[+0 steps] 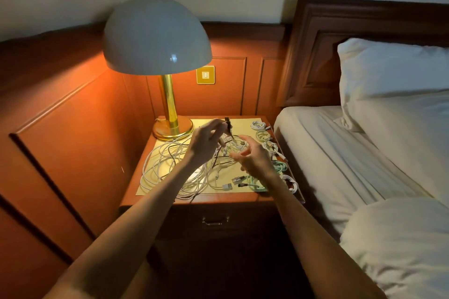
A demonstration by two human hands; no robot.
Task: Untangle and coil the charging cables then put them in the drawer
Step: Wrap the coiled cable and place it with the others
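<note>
Left grip (206, 143) pinches a thin dark cable (227, 126) — right grip (255, 161) loose-fingered over tangled white cords (167, 165).

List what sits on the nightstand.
A yellow mat, a lamp base, a tangle of white cables, and coiled cables along the right edge. The left hand, pinching a black plug, and right hand hide the tangle's middle.

one white dome-shaded brass lamp (158, 36), one metal drawer handle (215, 221), one tangle of loose white cables (167, 160), one dark cable (227, 124), at least five small coiled cables (258, 125) (264, 135) (271, 147) (279, 166) (290, 182).
</note>
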